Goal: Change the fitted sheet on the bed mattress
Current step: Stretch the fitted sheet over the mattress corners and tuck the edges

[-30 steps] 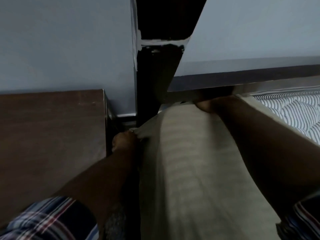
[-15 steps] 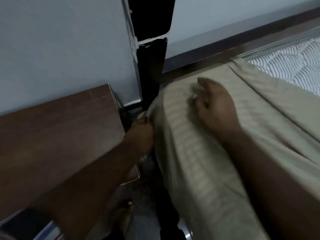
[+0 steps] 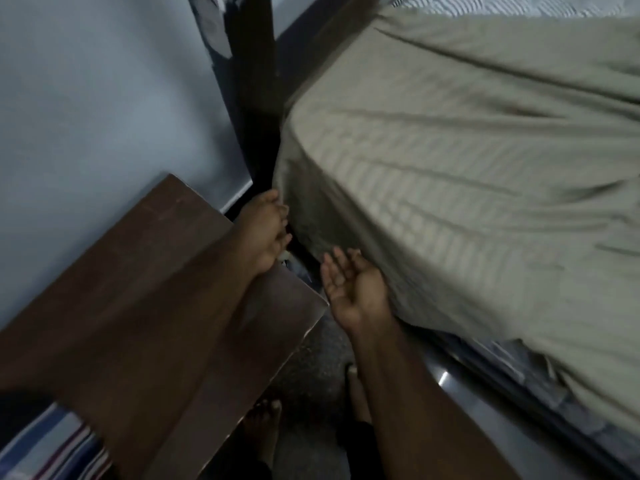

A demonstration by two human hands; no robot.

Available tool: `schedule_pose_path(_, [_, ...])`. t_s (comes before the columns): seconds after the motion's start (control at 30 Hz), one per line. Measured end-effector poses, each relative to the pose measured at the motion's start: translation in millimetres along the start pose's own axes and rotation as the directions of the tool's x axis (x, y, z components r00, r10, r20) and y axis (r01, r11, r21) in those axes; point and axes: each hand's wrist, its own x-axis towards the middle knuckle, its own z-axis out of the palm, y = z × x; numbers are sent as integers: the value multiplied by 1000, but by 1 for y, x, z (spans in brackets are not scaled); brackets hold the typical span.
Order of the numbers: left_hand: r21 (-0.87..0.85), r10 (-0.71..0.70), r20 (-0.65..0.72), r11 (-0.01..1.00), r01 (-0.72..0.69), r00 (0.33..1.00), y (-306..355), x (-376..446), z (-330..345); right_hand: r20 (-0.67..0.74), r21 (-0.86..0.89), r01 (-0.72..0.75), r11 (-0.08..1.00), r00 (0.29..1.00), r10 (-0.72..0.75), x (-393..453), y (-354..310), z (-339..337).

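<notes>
sheet (image 3: pixel 450 174) beige, striped, creased over mattress corner.

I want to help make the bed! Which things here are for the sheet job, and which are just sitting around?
For the job:
- beige striped sheet, pulled over the mattress corner
- mattress, bare at the top
- left hand, at the sheet's corner edge
- right hand, open beside the sheet

Just there:
- brown wooden table
- dark bedpost
- wall
</notes>
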Motion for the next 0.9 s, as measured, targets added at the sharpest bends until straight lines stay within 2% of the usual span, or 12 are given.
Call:
schedule_pose_path(0.17, [331,39,111,941,-74,993,-1,31,9,23,136,17,991,1000,-20,21,3,-21])
schedule_pose_path(0.27, [453,27,58,890,-50,998,-5,50,14,26,187,60,981,998,-66,33,2,-33])
schedule_pose_path(0.37, [322,-75,-54,942,89,996,-12,63,21,29,287,79,955,995,-92,41,1,-36])
schedule_pose_path(0.5, [71,-237,-61,968,241,970,-12,71,29,74,470,80,879,989,-130,53,3,-44])
schedule_pose_path(0.67, [-90,-266,-69,961,260,961,-10,77,32,58,629,92,772,985,-164,68,13,-47])
schedule_pose_path(0.8, [-116,-262,-43,960,256,964,-11,83,34,38,713,99,694,983,-179,80,19,-45])
schedule_pose_path(0.9, [-98,-268,-95,961,259,959,-13,87,34,41,766,90,637,981,-188,90,12,-43])
